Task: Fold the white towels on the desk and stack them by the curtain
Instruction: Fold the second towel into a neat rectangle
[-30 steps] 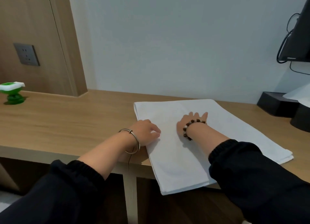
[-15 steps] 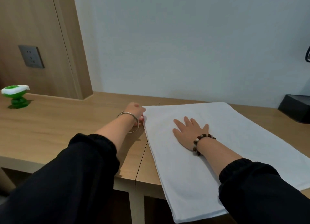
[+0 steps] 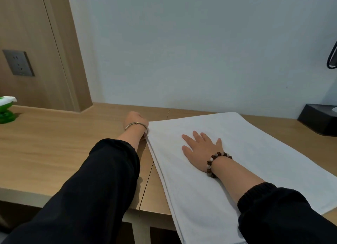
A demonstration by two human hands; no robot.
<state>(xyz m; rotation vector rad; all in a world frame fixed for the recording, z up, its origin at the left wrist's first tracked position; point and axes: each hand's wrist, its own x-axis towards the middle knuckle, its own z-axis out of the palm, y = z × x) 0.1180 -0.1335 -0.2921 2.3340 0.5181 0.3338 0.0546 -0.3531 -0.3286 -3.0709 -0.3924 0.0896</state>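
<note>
White folded cloth towel lies under the flat, spread right hand; the curled left hand grips its far-left corner.

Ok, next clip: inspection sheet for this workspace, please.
Surface: wooden desk, seam between two panels.
Job's things: white towel, layered, flat, near end overhanging the desk's front edge.
Clutter: green object far left; black box far right.
Hands: left hand curled at towel's far left corner, seemingly pinching it; right hand flat on towel.
Cables: black cable at right edge.
Surroundings: pale wall, wood panel, socket; curtain nothing seen.
</note>
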